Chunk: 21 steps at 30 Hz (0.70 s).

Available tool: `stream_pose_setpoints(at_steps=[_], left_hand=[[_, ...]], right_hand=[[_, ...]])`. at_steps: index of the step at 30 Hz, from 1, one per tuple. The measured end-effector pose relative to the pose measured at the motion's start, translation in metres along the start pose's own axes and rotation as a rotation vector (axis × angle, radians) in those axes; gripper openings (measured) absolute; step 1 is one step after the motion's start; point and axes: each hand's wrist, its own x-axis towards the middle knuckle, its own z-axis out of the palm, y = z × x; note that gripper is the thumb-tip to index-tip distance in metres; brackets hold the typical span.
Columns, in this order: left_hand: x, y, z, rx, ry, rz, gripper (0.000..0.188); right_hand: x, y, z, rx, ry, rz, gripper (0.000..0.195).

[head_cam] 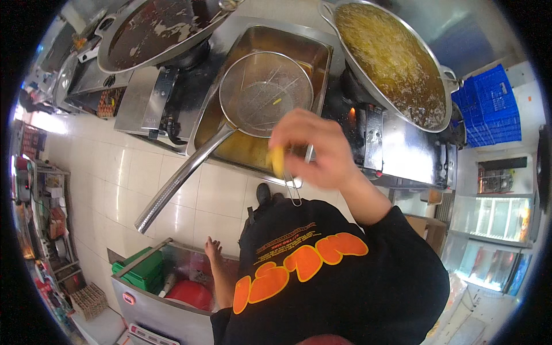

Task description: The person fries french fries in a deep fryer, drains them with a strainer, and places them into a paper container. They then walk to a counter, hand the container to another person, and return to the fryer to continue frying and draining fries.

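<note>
My right hand, blurred, pinches a small yellow piece of food between thumb and fingers above the front right of a rectangular steel tray with oil in it. A round wire-mesh strainer lies across this tray, its perforated metal handle pointing to the lower left. One thin yellow bit sits in the mesh. Thin wire loops show below my right hand. Low at my side, my left hand is held with its fingers apart and nothing in it.
At the upper right, a large wok holds bubbling oil with yellow food; a flame shows near its burner. Another wok with dark oil stands upper left. Blue crates are at the right. A steel counter with a green bin is lower left.
</note>
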Motion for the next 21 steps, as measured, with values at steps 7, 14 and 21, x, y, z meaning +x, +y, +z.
stream_pose_setpoints(at_steps=[7,14,21], left_hand=[[0.037,-0.051,-0.019,0.153,-0.06,0.11,0.049],[0.005,-0.109,-0.073,0.072,-0.173,0.043,0.044],[-0.01,-0.112,-0.106,0.168,-0.251,0.012,0.042]], right_hand=[[-0.005,-0.099,-0.028,0.118,0.094,-0.373,0.01],[-0.019,-0.104,-0.051,0.409,-0.053,-0.522,0.021],[-0.007,-0.123,-0.004,0.656,-0.058,-0.539,0.019]])
